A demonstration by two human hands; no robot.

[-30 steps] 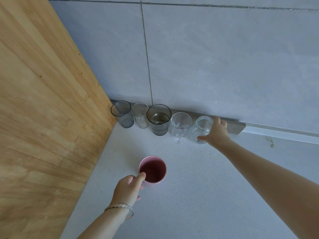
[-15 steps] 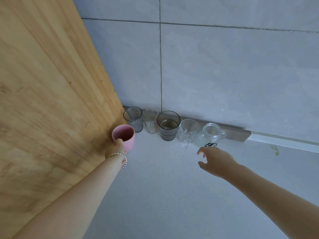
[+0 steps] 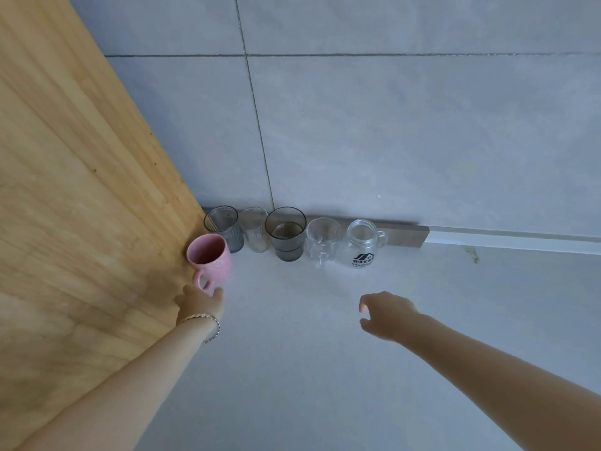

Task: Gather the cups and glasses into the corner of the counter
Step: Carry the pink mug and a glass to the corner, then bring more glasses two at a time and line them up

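A row of glasses stands along the wall in the corner: a ribbed grey glass (image 3: 224,227), a clear glass (image 3: 255,229), a dark smoky glass (image 3: 286,234), a clear glass mug (image 3: 323,237) and a jar mug with a black logo (image 3: 362,245). In front of the ribbed glass, a pink mug (image 3: 209,255) stands on the counter against the wooden panel, handle toward me. My left hand (image 3: 200,302) is just behind that handle, fingertips at it, fingers apart. My right hand (image 3: 387,315) hovers over the counter in front of the jar mug, loosely open and holding nothing.
A tall wooden panel (image 3: 81,190) closes off the left side. Grey wall tiles (image 3: 390,141) rise behind the row, with a short grey strip (image 3: 406,236) at their foot. The pale counter (image 3: 292,369) stretches toward me and to the right.
My left hand carried the pink mug from mid-counter into the corner, set it down and loosened its grip. My right hand let go of the jar mug and drew back toward me.
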